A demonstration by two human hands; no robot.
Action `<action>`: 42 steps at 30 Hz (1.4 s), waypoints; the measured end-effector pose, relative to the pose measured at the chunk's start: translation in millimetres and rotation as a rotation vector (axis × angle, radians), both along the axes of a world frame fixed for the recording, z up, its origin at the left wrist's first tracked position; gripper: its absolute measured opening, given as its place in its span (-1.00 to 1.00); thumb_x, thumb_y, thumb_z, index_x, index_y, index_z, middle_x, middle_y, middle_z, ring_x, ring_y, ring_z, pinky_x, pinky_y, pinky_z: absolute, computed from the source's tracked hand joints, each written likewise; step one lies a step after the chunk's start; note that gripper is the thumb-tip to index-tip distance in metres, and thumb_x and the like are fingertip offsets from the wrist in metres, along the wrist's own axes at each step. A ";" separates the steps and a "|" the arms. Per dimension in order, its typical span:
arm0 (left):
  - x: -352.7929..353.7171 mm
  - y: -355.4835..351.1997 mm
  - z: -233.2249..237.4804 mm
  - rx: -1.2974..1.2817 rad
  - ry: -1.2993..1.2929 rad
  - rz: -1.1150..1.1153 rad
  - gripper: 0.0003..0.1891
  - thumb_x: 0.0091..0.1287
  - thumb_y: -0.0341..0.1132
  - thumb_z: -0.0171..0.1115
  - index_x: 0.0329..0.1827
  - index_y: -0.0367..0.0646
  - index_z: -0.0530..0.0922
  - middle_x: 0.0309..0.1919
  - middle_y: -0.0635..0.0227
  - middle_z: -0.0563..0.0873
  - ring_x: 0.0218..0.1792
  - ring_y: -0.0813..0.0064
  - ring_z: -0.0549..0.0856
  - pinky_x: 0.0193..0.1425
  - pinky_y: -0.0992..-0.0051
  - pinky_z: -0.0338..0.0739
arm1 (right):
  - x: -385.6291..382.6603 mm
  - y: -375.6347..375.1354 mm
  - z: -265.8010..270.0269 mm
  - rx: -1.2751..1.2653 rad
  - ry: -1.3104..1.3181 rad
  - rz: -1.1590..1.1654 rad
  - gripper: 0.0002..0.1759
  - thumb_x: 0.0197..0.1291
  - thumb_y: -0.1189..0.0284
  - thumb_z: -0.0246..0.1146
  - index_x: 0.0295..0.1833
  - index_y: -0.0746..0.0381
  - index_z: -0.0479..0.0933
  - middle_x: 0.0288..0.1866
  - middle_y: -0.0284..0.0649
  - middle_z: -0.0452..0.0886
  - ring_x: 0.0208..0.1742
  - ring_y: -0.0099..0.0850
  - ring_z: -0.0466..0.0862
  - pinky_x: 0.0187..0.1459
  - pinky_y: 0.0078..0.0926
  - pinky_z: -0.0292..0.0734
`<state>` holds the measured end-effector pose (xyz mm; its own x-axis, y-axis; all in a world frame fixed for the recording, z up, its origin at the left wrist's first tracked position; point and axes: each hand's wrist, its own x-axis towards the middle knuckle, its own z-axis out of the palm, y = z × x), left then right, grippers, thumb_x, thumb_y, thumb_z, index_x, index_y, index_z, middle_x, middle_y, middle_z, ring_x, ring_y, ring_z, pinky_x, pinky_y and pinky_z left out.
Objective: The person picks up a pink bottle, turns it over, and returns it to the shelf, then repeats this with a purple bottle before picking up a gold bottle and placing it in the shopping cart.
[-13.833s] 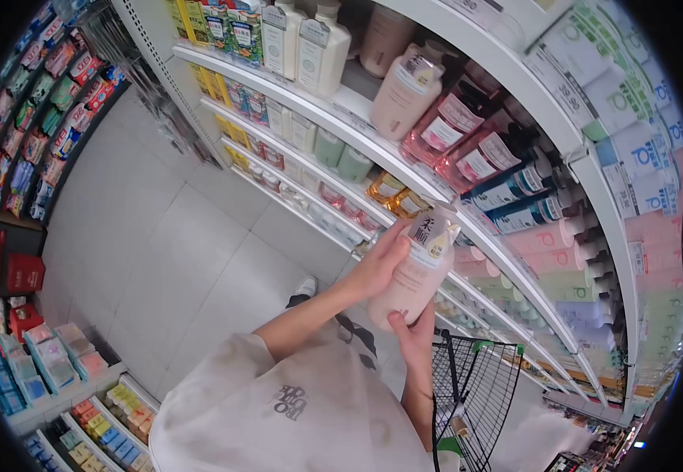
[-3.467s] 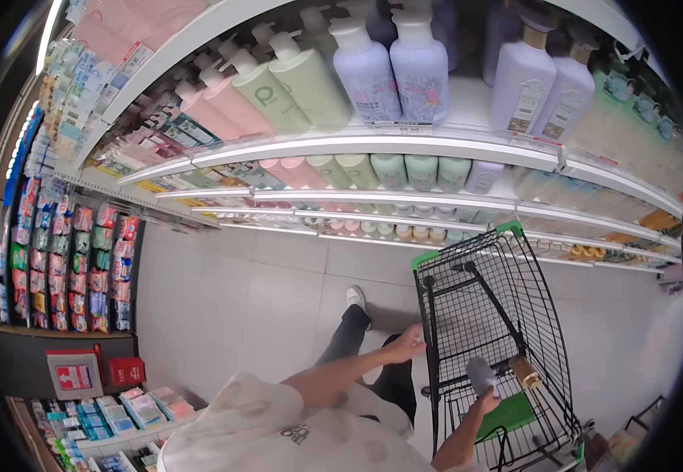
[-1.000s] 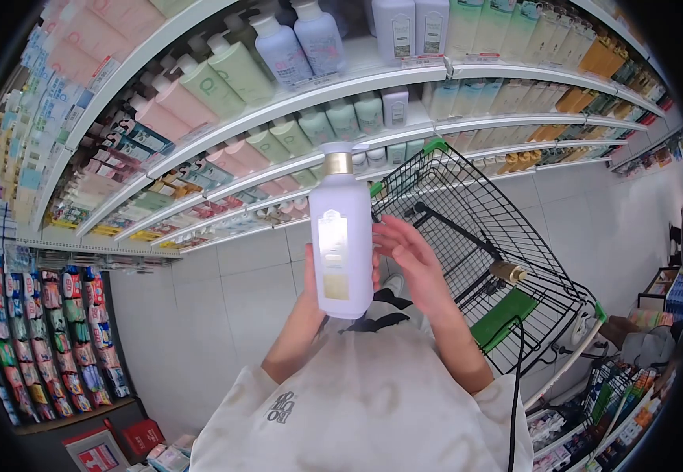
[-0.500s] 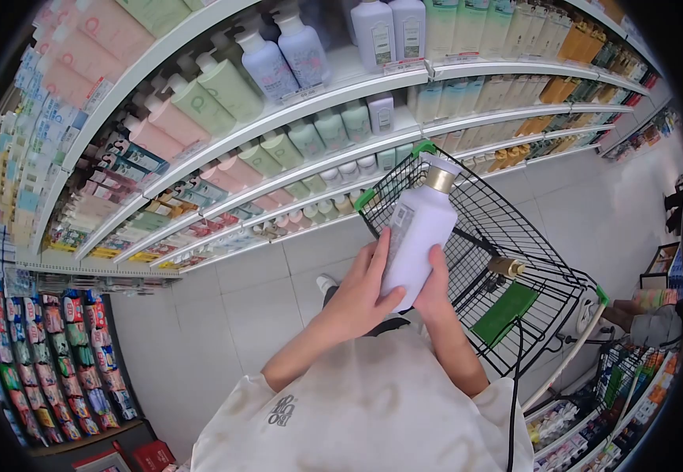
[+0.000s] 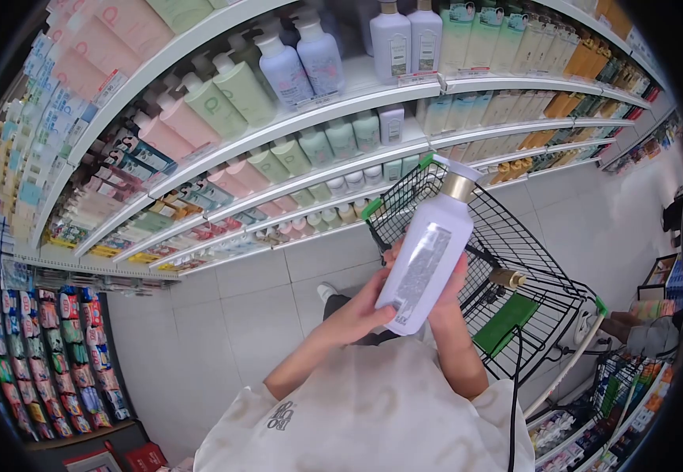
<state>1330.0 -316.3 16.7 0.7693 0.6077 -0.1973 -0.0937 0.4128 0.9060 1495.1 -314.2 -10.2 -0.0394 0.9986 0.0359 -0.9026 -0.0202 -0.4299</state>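
Packets lined the far left; shelves of bottles curved rightward. The left hand clasped the lower part of the lilac bottle, held tilted, its gold neck uppermost. The right hand, partly hidden, gripped its other side. The cart stood near, at right.

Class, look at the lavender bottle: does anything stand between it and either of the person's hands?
Nothing visible does: the left hand and right hand both hold the lavender bottle directly, one on each side. The shopping cart stands beyond the bottle, not between.
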 end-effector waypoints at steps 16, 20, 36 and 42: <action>-40.0 32.7 46.9 0.736 0.646 0.339 -0.02 0.03 -0.30 0.41 0.45 -0.25 -0.06 0.17 0.02 0.29 0.16 0.10 0.42 0.19 0.30 0.35 | -42.6 59.2 21.6 -0.193 -0.143 -0.102 -0.08 0.08 -0.13 0.20 0.33 0.31 0.14 0.12 -0.15 0.45 0.05 -0.33 0.54 0.04 -0.34 0.46; -61.9 33.6 41.7 0.674 0.304 0.263 -0.07 0.13 -0.30 0.32 0.47 -0.20 -0.11 0.18 0.11 0.29 0.09 0.23 0.46 0.11 0.35 0.39 | -47.5 94.2 36.6 0.219 0.203 0.203 0.03 0.04 -0.29 0.10 0.35 0.34 0.13 -0.14 -0.09 0.49 -0.21 -0.25 0.55 -0.23 -0.26 0.53; -113.5 69.9 13.8 0.238 -0.077 0.235 -0.13 0.29 -0.31 0.13 0.48 -0.13 -0.30 0.20 0.08 0.32 0.10 0.25 0.49 0.07 0.33 0.45 | -118.3 126.3 42.4 0.406 0.296 0.386 -0.24 0.23 -0.10 0.01 0.24 0.37 0.23 -0.35 -0.06 0.51 -0.55 -0.27 0.52 -0.29 -0.25 0.50; -89.2 63.6 4.1 0.355 -0.041 0.274 -0.07 0.37 0.10 -0.03 0.45 -0.24 -0.42 0.39 0.01 0.06 0.38 0.12 0.15 0.35 0.25 0.16 | -101.9 98.8 31.8 0.126 -0.066 0.281 0.01 0.04 -0.31 0.02 0.30 0.37 0.16 -0.13 0.08 0.54 -0.20 -0.18 0.60 -0.01 -0.27 0.47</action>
